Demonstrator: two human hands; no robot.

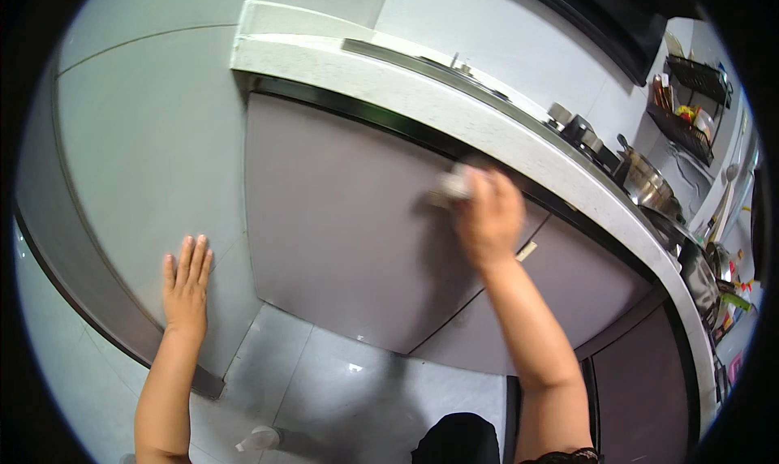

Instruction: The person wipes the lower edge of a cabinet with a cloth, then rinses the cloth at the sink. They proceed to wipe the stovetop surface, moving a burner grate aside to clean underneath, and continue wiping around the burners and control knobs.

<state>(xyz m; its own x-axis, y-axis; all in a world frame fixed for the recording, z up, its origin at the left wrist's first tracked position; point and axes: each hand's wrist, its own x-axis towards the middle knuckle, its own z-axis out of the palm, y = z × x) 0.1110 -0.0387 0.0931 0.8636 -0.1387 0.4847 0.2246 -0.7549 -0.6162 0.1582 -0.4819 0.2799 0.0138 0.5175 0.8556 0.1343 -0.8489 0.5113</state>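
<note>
My right hand (pixel 492 221) is closed round a crumpled whitish cloth (pixel 456 184), held at the upper part of a grey-mauve cabinet door (pixel 341 212). Hand and cloth are smeared by motion, so whether the cloth touches the door throughout cannot be made out. Over on the left, my left hand (pixel 187 281) lies flat on the pale grey tiled wall (pixel 146 164), fingers stretched out and holding nothing. To the right of the cloth, a small pale tab (pixel 527 250) sits near the gap between this door and the neighbouring cabinet door (pixel 560 285).
Above the doors runs a white countertop (pixel 300 58) with a dark strip beneath it. A metal pot (pixel 647 180) and a black wall rack (pixel 682 131) stand at the right. On the tiled floor (pixel 324 383), a small whitish bottle-like thing (pixel 261 438) stands near my left forearm.
</note>
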